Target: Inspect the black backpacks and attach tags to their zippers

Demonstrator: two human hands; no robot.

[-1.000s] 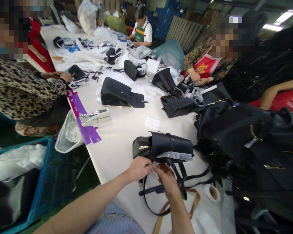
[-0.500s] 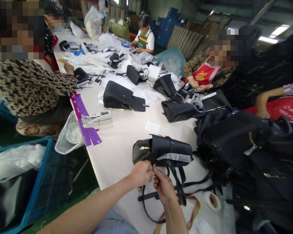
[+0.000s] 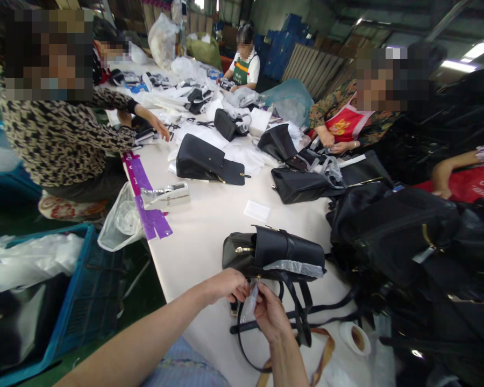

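Observation:
A black leather bag [image 3: 290, 250] lies on its side before me, with a gold zipper pull and clear wrap along its handle. Just below the bag's near left edge, my left hand [image 3: 233, 285] is closed with curled fingers; what they hold, if anything, is hidden. Beside it, my right hand [image 3: 271, 312] pinches a piece of clear plastic film [image 3: 248, 307], which hangs between the two hands. Black straps [image 3: 302, 314] trail from the bag under and past my right hand.
A tape roll [image 3: 355, 338] sits at lower right, by a large heap of black bags [image 3: 439, 252]. More bags, including one with its flap open [image 3: 201, 158], lie farther up the table. Left stands a blue crate [image 3: 75, 285]. Co-workers sit around the table.
Clear film now shows between my hands, which have parted slightly. My view has shifted a little left. The co-worker at left has stretched an arm out over the table.

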